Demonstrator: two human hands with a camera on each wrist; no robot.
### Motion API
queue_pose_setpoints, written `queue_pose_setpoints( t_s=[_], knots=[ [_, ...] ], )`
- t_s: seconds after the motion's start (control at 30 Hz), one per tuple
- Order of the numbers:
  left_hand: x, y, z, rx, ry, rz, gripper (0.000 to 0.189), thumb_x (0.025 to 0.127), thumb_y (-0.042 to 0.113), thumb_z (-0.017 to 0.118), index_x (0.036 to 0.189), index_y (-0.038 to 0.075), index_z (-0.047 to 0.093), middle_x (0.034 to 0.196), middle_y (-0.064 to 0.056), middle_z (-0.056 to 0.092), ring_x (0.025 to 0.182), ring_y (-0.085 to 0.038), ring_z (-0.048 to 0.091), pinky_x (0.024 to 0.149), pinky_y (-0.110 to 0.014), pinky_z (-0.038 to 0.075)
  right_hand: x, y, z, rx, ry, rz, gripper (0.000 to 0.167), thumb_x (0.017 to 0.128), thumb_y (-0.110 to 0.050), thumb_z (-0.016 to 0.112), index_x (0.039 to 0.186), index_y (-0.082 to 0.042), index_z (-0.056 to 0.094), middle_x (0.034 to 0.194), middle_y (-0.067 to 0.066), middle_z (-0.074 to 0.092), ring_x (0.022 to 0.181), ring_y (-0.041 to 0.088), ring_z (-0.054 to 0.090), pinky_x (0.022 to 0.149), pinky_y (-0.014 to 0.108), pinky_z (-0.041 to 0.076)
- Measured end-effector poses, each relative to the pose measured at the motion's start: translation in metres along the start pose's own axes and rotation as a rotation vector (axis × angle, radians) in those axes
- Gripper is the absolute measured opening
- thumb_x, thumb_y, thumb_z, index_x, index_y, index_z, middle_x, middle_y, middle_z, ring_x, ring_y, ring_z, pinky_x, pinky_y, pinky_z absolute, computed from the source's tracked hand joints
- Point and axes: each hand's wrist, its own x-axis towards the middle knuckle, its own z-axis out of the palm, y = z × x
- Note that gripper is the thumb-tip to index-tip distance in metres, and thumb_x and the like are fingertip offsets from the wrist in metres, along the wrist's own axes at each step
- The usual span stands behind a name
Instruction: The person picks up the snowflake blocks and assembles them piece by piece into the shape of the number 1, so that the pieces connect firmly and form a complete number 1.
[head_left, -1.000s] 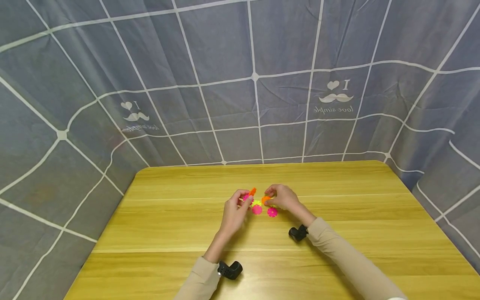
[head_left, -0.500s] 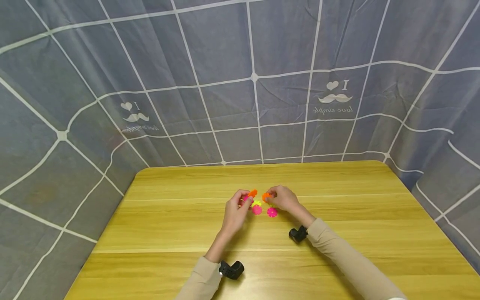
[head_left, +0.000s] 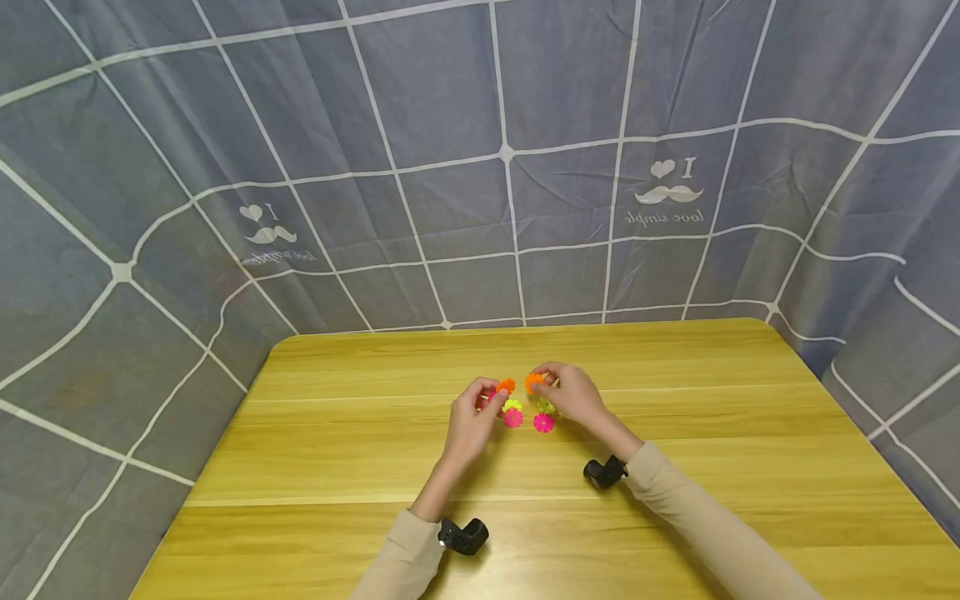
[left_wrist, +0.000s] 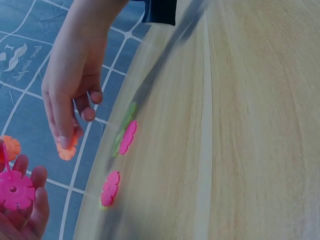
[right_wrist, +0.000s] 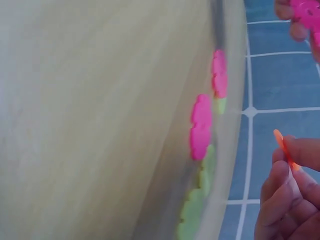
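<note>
My left hand (head_left: 469,427) holds a small cluster of flower-shaped plastic discs. In the left wrist view it shows a pink notched disc (left_wrist: 16,191), a pink piece seen edge-on, and an orange disc (left_wrist: 13,148) behind. Across a small gap, my right hand (head_left: 577,397) pinches a single orange disc (head_left: 533,382) between thumb and fingertips, raised above the table. That disc (right_wrist: 283,146) appears nearly edge-on in the right wrist view. Between and below the hands lie two pink discs (head_left: 543,423) and yellow-green discs (head_left: 513,405), partly overlapped by the pink ones.
The discs lie on a wood-grain table (head_left: 337,450), towards its far side. A grey curtain (head_left: 457,217) with white grid lines hangs behind the table and along its sides. Black camera mounts (head_left: 463,537) are worn at both wrists.
My right hand has lifted the orange disc up and away from the table discs, uncovering a yellow-green one. The orange disc at my left hand has turned more face-on; that hand has barely shifted.
</note>
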Motion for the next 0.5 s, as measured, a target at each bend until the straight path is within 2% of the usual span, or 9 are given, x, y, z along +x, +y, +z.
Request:
queue_pose_setpoints(
  t_s=[0.13, 0.37, 0.47, 0.5],
  knots=[
    [0.000, 0.000, 0.000, -0.008, 0.000, -0.001, 0.018, 0.094, 0.007, 0.059, 0.105, -0.007, 0.062, 0.094, -0.030, 0.065, 0.085, -0.049, 0.061, 0.056, -0.013, 0.040, -0.003, -0.006, -0.005, 0.052, 0.031, -0.030, 0.027, 0.086, -0.016, 0.071, 0.110, -0.005, 0.069, 0.077, 0.006, 0.066, 0.052, 0.010, 0.043, 0.045, 0.020, 0.031],
    [0.001, -0.004, 0.004, -0.005, 0.008, 0.004, 0.019, 0.093, 0.006, 0.060, 0.105, -0.007, 0.065, 0.094, -0.031, 0.066, 0.084, -0.047, 0.061, 0.056, -0.013, 0.042, -0.009, -0.017, -0.013, 0.106, 0.079, -0.070, 0.024, 0.087, -0.015, 0.070, 0.109, -0.006, 0.070, 0.078, 0.009, 0.067, 0.049, 0.008, 0.046, 0.044, 0.019, 0.034],
    [0.002, -0.004, 0.005, -0.010, 0.018, -0.006, 0.017, 0.092, 0.007, 0.062, 0.101, -0.007, 0.065, 0.092, -0.029, 0.067, 0.081, -0.045, 0.061, 0.055, -0.014, 0.042, -0.011, -0.021, -0.016, 0.134, 0.095, -0.077, 0.023, 0.089, -0.015, 0.068, 0.109, -0.005, 0.070, 0.076, 0.012, 0.068, 0.048, 0.007, 0.047, 0.043, 0.019, 0.034],
    [0.002, -0.004, 0.005, -0.013, 0.018, -0.011, 0.017, 0.092, 0.007, 0.062, 0.100, -0.007, 0.065, 0.091, -0.029, 0.066, 0.077, -0.040, 0.061, 0.055, -0.014, 0.042, -0.012, -0.022, -0.017, 0.145, 0.096, -0.078, 0.022, 0.089, -0.015, 0.068, 0.109, -0.005, 0.070, 0.076, 0.012, 0.068, 0.048, 0.008, 0.048, 0.042, 0.019, 0.034]
  ],
)
